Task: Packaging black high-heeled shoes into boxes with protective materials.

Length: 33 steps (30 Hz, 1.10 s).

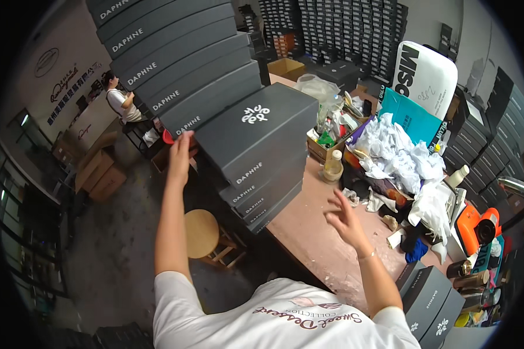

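Even, fairly bright indoor light, soft shadows; fisheye edges bend and darken, right hand perhaps slightly blurred.

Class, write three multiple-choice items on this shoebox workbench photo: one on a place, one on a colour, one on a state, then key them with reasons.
1. Where does the left hand rest?
A. on the stack of boxes
B. on the stool
C. on the bottle

2. What colour are those boxes?
A. white
B. dark grey
C. red

3. How is the right hand?
A. gripping a box
B. holding paper
C. open, empty, above the table

Key: 1 A, its fingers touch the stack's side; 2 B, the lids are dark grey; 3 C, its fingers are spread, holding nothing.
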Motion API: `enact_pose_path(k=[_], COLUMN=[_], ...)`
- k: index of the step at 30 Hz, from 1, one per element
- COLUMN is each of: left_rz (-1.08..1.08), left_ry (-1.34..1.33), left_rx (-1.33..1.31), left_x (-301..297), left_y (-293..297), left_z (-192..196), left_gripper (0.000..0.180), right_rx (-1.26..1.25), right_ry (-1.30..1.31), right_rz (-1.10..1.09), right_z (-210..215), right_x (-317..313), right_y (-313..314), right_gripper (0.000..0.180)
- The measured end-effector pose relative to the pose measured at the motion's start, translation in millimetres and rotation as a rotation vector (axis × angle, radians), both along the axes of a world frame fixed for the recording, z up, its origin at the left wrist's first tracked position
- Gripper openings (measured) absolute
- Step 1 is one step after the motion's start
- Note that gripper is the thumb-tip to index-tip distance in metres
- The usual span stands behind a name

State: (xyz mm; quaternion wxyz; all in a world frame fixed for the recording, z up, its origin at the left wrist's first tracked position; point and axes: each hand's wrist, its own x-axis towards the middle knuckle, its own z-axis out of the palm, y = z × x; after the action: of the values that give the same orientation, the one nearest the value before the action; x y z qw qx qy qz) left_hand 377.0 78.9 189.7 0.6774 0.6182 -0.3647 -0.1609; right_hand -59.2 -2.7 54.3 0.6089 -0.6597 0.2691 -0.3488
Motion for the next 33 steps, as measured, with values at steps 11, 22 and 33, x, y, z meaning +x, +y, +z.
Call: enact_pose_path(k=[11, 22, 33], left_rz=[-0.621, -0.955, -0.764], left_ry=[-0.156, 0.767, 0.420], left_rx=[0.027, 0.914, 0.680], left_x=[-177.6, -367.8, -213.9], left_y=[12.9, -6.1, -24.8], left_z=[-40.4, -267.9, -237.1], left_gripper=[0.039, 0.025, 0.049], right_rx=[0.406, 1.171, 0.466], right_ry=[-0.385, -0.211, 0.093], right_rz=[-0.094, -0.815, -0.082], right_z=[73.4, -134.1, -58.9], right_x=[17.0, -158.4, -45.0], right_y=[-5.4, 143.2, 123.2], right_gripper=[0.086, 0.060, 0.057])
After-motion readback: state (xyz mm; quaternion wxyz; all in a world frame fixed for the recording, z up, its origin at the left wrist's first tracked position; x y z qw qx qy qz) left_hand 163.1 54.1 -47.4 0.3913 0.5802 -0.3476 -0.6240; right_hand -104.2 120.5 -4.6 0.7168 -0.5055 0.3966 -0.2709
